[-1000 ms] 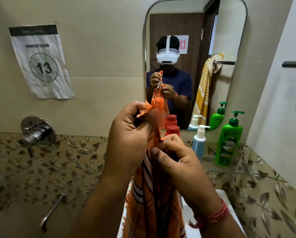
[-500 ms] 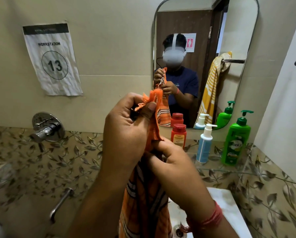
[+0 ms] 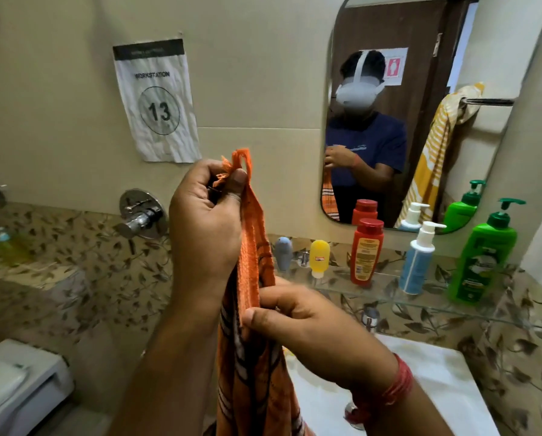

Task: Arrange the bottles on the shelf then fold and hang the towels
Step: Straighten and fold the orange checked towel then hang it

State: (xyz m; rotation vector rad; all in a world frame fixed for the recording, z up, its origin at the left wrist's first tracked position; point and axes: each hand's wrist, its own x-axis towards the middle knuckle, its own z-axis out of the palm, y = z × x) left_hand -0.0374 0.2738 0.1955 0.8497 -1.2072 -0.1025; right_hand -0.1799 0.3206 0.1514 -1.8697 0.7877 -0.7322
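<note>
Your left hand (image 3: 205, 229) pinches the orange towel (image 3: 251, 256) at its top corner, left of the mirror (image 3: 496, 146); your right hand (image 3: 310, 325) grips it lower, below the mirror's left edge.

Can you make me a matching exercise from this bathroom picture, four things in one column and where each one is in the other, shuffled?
Things:
1. orange towel
2. green pump bottle
3. yellow striped towel
4. numbered paper sign

Places:
A. on the wall left of the mirror
B. far right end of the glass shelf
C. held in both hands
D. seen in the mirror, over a bar

Pairs: 1-C, 2-B, 3-D, 4-A
</note>
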